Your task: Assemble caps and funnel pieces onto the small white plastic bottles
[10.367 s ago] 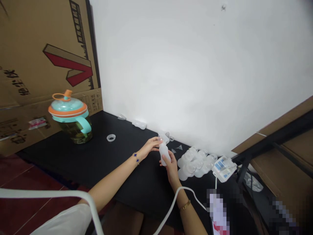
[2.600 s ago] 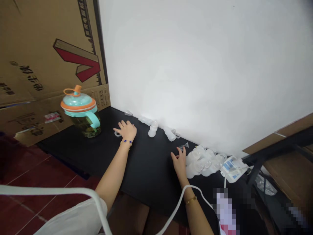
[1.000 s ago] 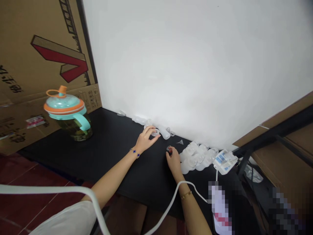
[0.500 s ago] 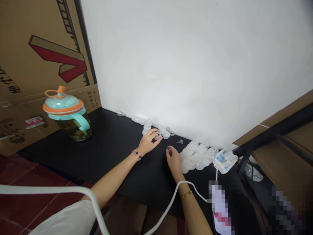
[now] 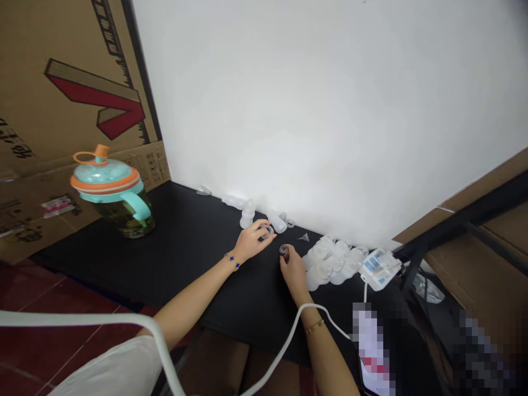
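Note:
My left hand (image 5: 248,243) is closed around the sides of a translucent ring-shaped piece (image 5: 268,232), held between thumb and fingers above the black table. To its right, my right hand (image 5: 293,269) pinches a small clear round piece (image 5: 284,249) at its fingertips. The two pieces are apart. Just behind my left hand a small white bottle (image 5: 247,214) stands upright. Another white bottle (image 5: 276,222) lies by the wall, beside a small clear ring (image 5: 290,223). A clear funnel-shaped piece (image 5: 304,237) lies beyond my right hand.
Several white bottles with clear domed caps (image 5: 330,263) cluster right of my right hand, beside a white power strip (image 5: 379,268). A white cable (image 5: 284,346) crosses in front of my right forearm. A lidded jug (image 5: 119,192) stands left, near a cardboard box (image 5: 74,33). A phone (image 5: 373,352) lies front right.
My left hand has shifted slightly right and down, and the ring in it shows more fully. The small round piece in my right hand has tilted up into clearer view.

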Demonstrator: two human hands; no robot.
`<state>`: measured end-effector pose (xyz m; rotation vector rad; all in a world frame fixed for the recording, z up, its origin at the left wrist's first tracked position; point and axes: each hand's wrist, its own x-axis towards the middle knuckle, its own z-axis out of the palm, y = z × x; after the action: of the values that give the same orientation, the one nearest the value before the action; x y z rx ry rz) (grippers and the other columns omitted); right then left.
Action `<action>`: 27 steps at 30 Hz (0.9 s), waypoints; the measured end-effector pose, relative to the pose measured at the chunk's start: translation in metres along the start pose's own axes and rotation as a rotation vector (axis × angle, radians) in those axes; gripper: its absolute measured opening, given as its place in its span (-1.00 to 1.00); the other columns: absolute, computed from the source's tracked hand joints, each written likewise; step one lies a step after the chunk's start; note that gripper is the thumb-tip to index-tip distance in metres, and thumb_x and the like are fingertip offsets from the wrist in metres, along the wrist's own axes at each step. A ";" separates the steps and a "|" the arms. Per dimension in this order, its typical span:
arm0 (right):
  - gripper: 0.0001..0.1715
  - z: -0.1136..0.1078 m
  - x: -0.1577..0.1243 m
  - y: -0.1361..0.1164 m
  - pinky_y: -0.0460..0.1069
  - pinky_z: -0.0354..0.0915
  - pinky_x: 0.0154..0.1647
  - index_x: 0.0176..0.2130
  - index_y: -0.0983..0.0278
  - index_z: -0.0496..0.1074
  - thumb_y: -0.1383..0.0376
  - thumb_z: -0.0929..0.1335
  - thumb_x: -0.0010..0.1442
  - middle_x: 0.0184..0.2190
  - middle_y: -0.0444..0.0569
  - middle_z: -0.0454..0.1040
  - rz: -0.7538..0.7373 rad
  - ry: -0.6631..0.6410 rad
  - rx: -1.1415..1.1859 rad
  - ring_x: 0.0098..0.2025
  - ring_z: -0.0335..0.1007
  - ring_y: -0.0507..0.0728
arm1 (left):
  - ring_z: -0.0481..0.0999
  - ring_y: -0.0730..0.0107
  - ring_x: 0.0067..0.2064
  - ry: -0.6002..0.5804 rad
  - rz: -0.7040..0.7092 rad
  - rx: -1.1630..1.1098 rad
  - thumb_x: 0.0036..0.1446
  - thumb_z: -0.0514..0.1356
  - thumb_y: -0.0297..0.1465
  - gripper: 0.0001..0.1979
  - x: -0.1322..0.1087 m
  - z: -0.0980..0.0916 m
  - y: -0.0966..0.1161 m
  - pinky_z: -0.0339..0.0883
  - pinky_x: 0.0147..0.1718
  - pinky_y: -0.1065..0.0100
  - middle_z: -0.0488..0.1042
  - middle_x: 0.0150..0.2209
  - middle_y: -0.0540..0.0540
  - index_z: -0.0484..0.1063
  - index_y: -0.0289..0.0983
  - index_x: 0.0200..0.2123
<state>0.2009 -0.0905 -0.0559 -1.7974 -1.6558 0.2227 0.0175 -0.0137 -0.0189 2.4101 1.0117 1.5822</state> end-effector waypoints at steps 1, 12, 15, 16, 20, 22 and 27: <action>-0.62 -0.001 0.000 -0.002 0.04 0.31 -0.28 0.01 0.21 0.44 0.32 0.26 0.21 -0.32 -0.04 0.54 0.000 -0.004 0.016 -0.31 0.48 0.21 | 0.63 0.39 -0.22 -0.006 -0.003 0.001 0.33 0.20 -0.21 -0.68 0.000 0.000 0.000 0.55 -0.24 0.37 0.58 -0.02 -0.17 0.49 -0.23 -0.44; -0.59 -0.010 -0.004 -0.022 0.01 0.29 -0.33 -0.20 0.22 0.43 -0.05 0.28 0.34 -0.34 -0.01 0.58 0.012 0.136 0.262 -0.41 0.44 0.15 | 0.65 0.38 -0.15 -0.033 0.009 -0.063 0.35 0.20 -0.24 -0.67 -0.005 0.006 0.001 0.53 -0.22 0.39 0.59 -0.03 -0.14 0.47 -0.25 -0.45; -0.59 -0.010 -0.006 -0.024 -0.01 0.28 -0.33 -0.21 0.20 0.41 -0.07 0.29 0.34 -0.38 -0.06 0.55 0.023 0.153 0.369 -0.41 0.42 0.12 | 0.64 0.32 -0.06 -0.047 0.036 -0.052 0.35 0.21 -0.23 -0.74 -0.007 0.009 0.003 0.54 -0.10 0.34 0.60 0.01 -0.14 0.55 -0.23 -0.35; -0.60 -0.010 -0.007 -0.025 -0.02 0.27 -0.35 -0.21 0.19 0.40 -0.07 0.30 0.34 -0.41 -0.09 0.53 0.032 0.156 0.405 -0.42 0.41 0.11 | 0.64 0.29 -0.03 -0.049 0.049 -0.039 0.34 0.22 -0.23 -0.76 -0.007 0.009 0.003 0.54 -0.06 0.31 0.60 0.02 -0.13 0.57 -0.22 -0.31; -0.63 -0.006 -0.007 -0.022 -0.06 0.21 -0.43 -0.21 0.16 0.36 -0.07 0.28 0.37 -0.56 -0.23 0.39 0.091 0.108 0.595 -0.51 0.35 0.07 | 0.60 0.19 0.05 -0.059 0.098 -0.003 0.34 0.23 -0.26 -0.82 -0.007 0.010 0.005 0.52 0.04 0.18 0.60 0.07 -0.14 0.60 -0.20 -0.18; -0.62 -0.004 -0.006 -0.021 -0.07 0.18 -0.47 -0.24 0.16 0.36 -0.07 0.29 0.36 -0.59 -0.25 0.34 0.124 0.104 0.649 -0.54 0.30 0.06 | 0.59 0.15 0.06 -0.051 0.106 0.015 0.33 0.24 -0.27 -0.83 -0.007 0.009 0.005 0.52 0.05 0.13 0.60 0.08 -0.15 0.61 -0.19 -0.17; -0.63 -0.003 -0.004 -0.022 -0.08 0.18 -0.48 -0.30 0.18 0.43 -0.05 0.38 0.27 -0.54 -0.22 0.33 0.157 0.163 0.683 -0.51 0.24 0.04 | 0.59 0.13 0.06 -0.016 0.094 -0.022 0.34 0.23 -0.31 -0.83 -0.007 0.012 0.003 0.53 0.05 0.10 0.53 0.16 -0.20 0.59 -0.22 -0.11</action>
<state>0.1838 -0.0963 -0.0425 -1.3697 -1.1322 0.6120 0.0273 -0.0166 -0.0283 2.4858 0.8851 1.5919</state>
